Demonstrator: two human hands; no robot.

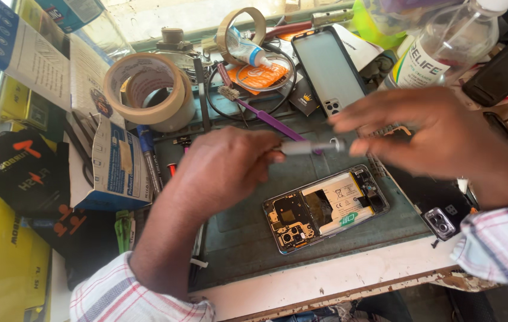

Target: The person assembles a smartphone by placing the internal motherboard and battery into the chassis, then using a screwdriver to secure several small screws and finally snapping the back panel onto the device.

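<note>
An opened phone (324,207) lies on a dark green work mat (248,238), its battery and circuit board exposed. Above it my left hand (224,164) is closed around the handle of a small grey screwdriver (312,146) that points right. My right hand (439,140) hovers blurred at the screwdriver's tip end, fingers spread and reaching left, just over the phone's upper edge. I cannot tell whether its fingers touch the tool.
Two rolls of masking tape (149,89) sit at the back left beside printed boxes (110,161). A purple brush (260,113), a phone back cover (328,68), a clear bottle (439,48) and a black phone panel (433,203) crowd the back and right. The table's white front edge (325,280) is chipped.
</note>
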